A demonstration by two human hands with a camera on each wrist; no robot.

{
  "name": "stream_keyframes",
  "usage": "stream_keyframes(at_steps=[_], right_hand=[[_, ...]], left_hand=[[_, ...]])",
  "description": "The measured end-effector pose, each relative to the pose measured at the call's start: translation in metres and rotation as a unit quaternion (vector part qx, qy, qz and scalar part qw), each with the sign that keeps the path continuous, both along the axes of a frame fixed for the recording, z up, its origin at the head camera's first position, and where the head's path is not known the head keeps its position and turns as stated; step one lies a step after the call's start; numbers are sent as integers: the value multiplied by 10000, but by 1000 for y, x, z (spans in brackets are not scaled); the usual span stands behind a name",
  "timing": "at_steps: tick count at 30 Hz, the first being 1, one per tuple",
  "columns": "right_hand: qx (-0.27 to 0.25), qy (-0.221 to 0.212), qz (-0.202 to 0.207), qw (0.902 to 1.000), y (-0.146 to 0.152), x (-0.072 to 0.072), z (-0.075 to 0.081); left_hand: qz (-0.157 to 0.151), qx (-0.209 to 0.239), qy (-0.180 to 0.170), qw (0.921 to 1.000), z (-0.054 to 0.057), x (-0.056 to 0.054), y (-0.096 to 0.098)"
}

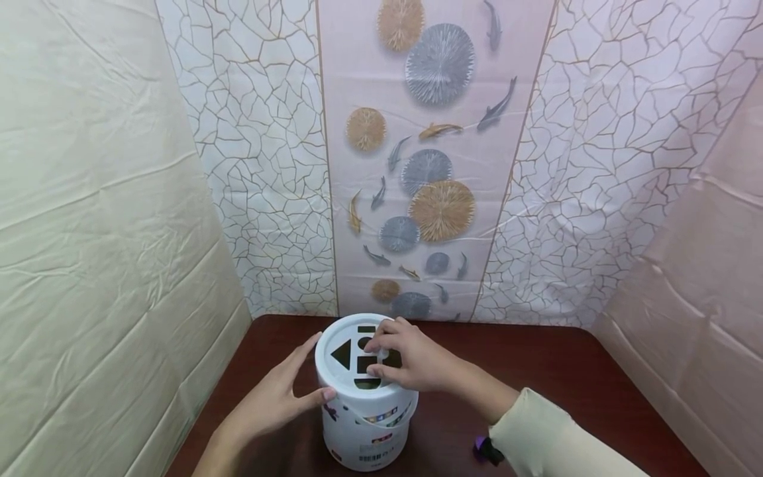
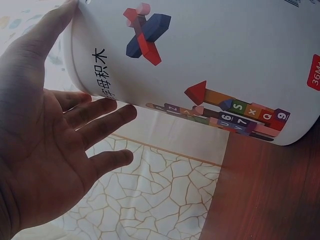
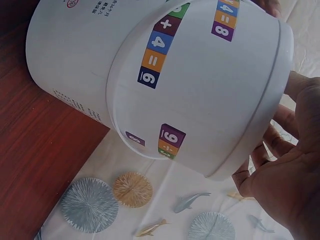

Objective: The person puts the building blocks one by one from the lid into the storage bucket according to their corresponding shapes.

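A white plastic bucket (image 1: 366,424) stands upright on the table, printed with colourful letter and number blocks. Its white lid (image 1: 326,361) has cut-out holes, among them a triangle, a round one and a square. At the lid's left edge rests my left hand (image 1: 268,401), thumb on the near side and fingers spread along the far side. In the left wrist view those fingers are loosely extended against the bucket wall. My right hand (image 1: 417,354) is over the lid's right half, fingers bent down near the round and square holes. Whether its fingertips pinch anything is unclear.
A small purple and black object (image 1: 487,450) lies on the dark red wooden table (image 1: 536,371), close to the right sleeve (image 1: 554,437). Patterned cloth (image 1: 405,152) hangs behind the table, and plain cloth walls stand at both sides. The bucket's thin white handle (image 3: 111,95) hangs down its side.
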State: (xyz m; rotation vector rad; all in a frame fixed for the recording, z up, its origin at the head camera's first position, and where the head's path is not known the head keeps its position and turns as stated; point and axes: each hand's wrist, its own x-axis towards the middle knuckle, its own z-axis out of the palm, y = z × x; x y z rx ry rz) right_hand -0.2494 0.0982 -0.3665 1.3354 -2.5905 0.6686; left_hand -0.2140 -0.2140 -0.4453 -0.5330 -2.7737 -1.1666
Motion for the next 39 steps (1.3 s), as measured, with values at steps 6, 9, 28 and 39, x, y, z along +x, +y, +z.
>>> stream_keyframes(at_steps=[6, 9, 28, 39], right_hand=[[-249, 233, -85, 9994, 15, 8, 0], [-400, 303, -175, 9986, 29, 11, -3], [-567, 799, -1214, 9878, 144, 36, -44], [-472, 783, -1405, 9858, 178, 47, -81]], left_hand=[[41, 7, -29, 10000, 3, 2, 2], [8, -34, 34, 10000, 6, 3, 3], [126, -261, 90, 9995, 7, 9, 13], [127, -261, 151, 9995, 5, 10, 12]])
